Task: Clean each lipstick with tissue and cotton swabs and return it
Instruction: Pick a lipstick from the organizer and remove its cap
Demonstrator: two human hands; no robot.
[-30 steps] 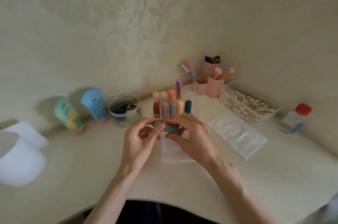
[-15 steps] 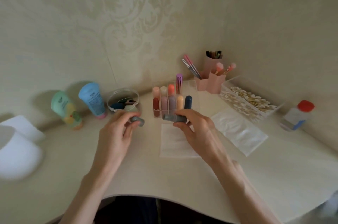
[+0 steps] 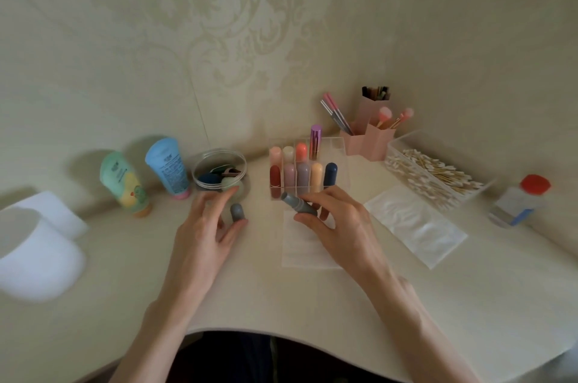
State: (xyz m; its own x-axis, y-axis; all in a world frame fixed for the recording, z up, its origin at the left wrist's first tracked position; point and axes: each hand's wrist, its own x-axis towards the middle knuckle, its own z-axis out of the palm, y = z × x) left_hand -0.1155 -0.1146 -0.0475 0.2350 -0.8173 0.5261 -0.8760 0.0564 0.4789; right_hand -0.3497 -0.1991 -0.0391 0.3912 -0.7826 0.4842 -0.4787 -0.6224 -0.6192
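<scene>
My right hand (image 3: 334,226) grips an uncapped grey lipstick (image 3: 298,206), tilted, just in front of the clear organizer (image 3: 339,160) that holds several lipsticks upright. Its grey cap (image 3: 236,212) stands on the desk to the left. My left hand (image 3: 205,235) hovers around the cap with fingers loosely spread, thumb tip close to its base. A white tissue (image 3: 305,249) lies flat on the desk under my right hand. A clear box of cotton swabs (image 3: 434,174) sits at the right.
A flat packet of wipes (image 3: 416,224) lies right of the tissue, with a red-capped bottle (image 3: 520,203) beyond it. Pink brush holders (image 3: 372,138) stand behind the organizer. A clear jar (image 3: 220,174), a blue tube (image 3: 169,168), a green tube (image 3: 123,182) and white objects (image 3: 37,245) fill the left.
The hands pulled the cap off the grey lipstick. My left hand carried the cap to the left and set it upright on the desk; my right hand kept the lipstick body.
</scene>
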